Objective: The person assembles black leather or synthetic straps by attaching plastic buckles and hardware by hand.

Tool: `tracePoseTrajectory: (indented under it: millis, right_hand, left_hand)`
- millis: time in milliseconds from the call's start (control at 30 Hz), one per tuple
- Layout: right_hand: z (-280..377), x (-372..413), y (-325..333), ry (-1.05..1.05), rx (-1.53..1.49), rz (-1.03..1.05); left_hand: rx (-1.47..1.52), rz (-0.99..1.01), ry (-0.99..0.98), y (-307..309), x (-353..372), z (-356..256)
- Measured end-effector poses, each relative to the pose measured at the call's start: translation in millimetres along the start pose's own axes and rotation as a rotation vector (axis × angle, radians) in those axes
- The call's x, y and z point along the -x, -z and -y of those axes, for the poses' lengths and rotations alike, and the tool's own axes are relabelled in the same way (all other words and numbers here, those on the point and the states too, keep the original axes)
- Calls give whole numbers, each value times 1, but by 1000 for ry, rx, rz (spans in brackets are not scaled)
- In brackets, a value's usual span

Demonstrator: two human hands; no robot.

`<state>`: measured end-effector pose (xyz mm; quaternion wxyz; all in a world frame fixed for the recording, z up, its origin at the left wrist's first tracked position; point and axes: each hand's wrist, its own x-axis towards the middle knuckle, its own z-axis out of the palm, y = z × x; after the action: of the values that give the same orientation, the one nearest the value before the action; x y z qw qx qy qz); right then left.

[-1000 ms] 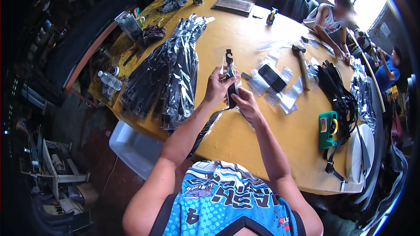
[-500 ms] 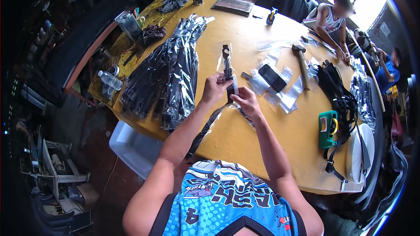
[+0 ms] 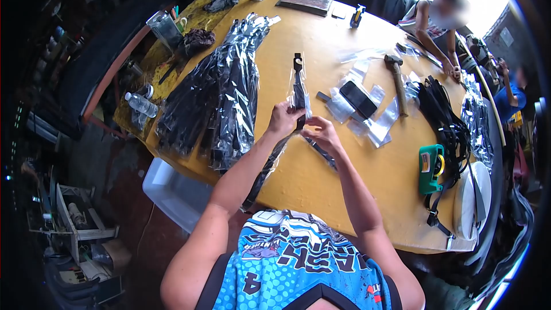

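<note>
A black belt (image 3: 298, 99) with a black hanger hook (image 3: 297, 60) at its top stands in a clear plastic sleeve in front of me. My left hand (image 3: 284, 119) is closed round the belt and sleeve, below the hook. Just to the right and lower, my right hand (image 3: 322, 135) has its thumb and fingertips at the edge of the plastic sleeve (image 3: 307, 106); what exactly they pinch is small. Below my hands the belt's long ends hang down over the table toward my body.
A big pile of sleeved belts (image 3: 229, 92) lies on the left of the yellow table (image 3: 356, 195). On the right are a phone (image 3: 359, 99) on plastic sleeves, a hammer (image 3: 396, 83), loose black straps (image 3: 439, 115) and a green tape dispenser (image 3: 430, 169). A co-worker (image 3: 433, 28) sits at the far right.
My left hand keeps its hold near the same place. My right hand has shifted slightly down, its fingers loosened and repositioned at the sleeve. The hook has risen a little in view.
</note>
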<state>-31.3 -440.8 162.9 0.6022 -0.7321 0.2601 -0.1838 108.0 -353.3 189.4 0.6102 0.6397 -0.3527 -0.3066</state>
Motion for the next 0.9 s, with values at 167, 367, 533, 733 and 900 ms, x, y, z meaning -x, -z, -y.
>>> tracePoseTrajectory:
  millis: [167,367,533,733,900]
  right_hand:
    - [-13,-4,-2,25,407,139]
    - [-31,-21,4,-60,48,268]
    - [-32,-23,10,-115,-64,233]
    - [-43,-24,12,-152,-179,188]
    - [-39,-21,16,-292,-339,152]
  left_hand:
    - [-29,10,28,0,-14,-3]
    - [134,-33,36,3,-33,0]
    - [75,63,82,4,-44,20]
    - [259,74,158,-3,-33,32]
    - [434,127,368,-4,-31,48]
